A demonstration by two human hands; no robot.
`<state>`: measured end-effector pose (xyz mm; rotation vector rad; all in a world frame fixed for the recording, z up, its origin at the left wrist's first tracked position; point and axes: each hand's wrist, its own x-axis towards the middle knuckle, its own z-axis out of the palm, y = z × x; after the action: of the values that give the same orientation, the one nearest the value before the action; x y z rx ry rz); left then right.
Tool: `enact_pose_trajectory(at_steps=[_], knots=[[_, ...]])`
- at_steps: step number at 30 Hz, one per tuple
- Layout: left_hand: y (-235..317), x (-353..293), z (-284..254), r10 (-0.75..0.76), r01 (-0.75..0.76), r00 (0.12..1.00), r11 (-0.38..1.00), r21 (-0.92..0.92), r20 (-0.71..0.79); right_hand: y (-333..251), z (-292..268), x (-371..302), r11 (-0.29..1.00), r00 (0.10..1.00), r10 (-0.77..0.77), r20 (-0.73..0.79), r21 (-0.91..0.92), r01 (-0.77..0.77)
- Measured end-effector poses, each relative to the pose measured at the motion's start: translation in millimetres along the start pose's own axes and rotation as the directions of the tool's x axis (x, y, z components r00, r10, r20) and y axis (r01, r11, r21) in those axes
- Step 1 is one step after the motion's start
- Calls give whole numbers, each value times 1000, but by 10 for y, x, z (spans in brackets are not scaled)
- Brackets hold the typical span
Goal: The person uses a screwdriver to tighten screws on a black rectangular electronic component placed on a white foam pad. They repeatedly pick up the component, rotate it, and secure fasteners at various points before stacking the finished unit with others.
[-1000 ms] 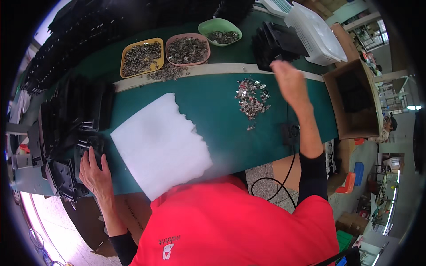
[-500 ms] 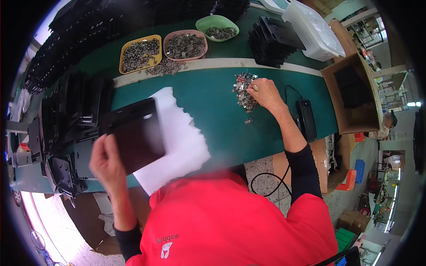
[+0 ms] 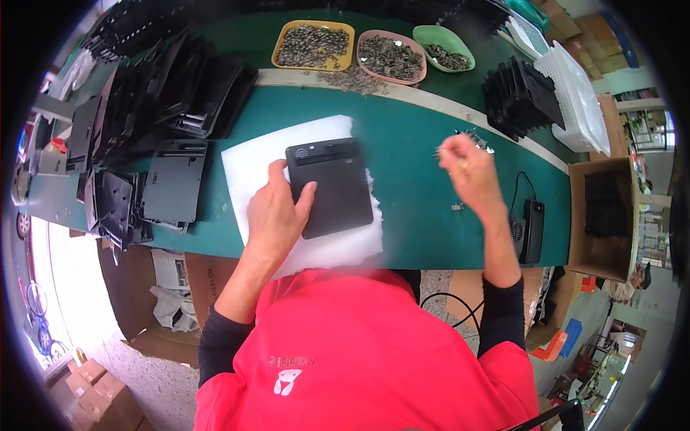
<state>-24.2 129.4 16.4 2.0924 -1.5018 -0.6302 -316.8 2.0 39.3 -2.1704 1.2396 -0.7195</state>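
A flat black rectangular panel (image 3: 334, 197) with a slot near its far edge lies on a white foam sheet (image 3: 323, 253). My left hand (image 3: 277, 212) grips its left side, the thumb resting over the top face. To the right, my right hand (image 3: 468, 171) is raised above the green table with its fingers pinched together. Whatever sits in that pinch is too small and blurred to make out. Part of a pile of small shiny metal pieces (image 3: 479, 140) shows behind this hand, and the hand hides the rest.
Yellow (image 3: 279, 61), pink (image 3: 420, 75) and green (image 3: 471, 61) trays of small metal parts stand at the back. Stacked black panels (image 3: 172, 183) fill the left; more (image 3: 521, 100) stand back right. A black corded device (image 3: 532, 230) and a cardboard box (image 3: 607, 258) are right.
My left hand has brought the black panel rightward and down onto the foam sheet. My right hand has come off the metal pile toward me. The whole view has shifted.
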Motion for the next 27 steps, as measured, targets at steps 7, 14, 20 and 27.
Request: enact_pose_trajectory(at_steps=[7,14,20,27], knots=[[214,3,-249,18,258,939,626,-736,345,-504,958,28,658,649,-753,-110,-155,737],[27,83,37,81,500,848,206,-841,524,-621,1119,-50,737,726,-670,-153,-21,676],[131,66,134,18,374,916,325,-869,401,-739,1116,-163,912,999,-41,-4,409,39],[212,66,192,6,326,925,501,-801,380,-706,1084,-193,600,909,310,278,685,-414]])
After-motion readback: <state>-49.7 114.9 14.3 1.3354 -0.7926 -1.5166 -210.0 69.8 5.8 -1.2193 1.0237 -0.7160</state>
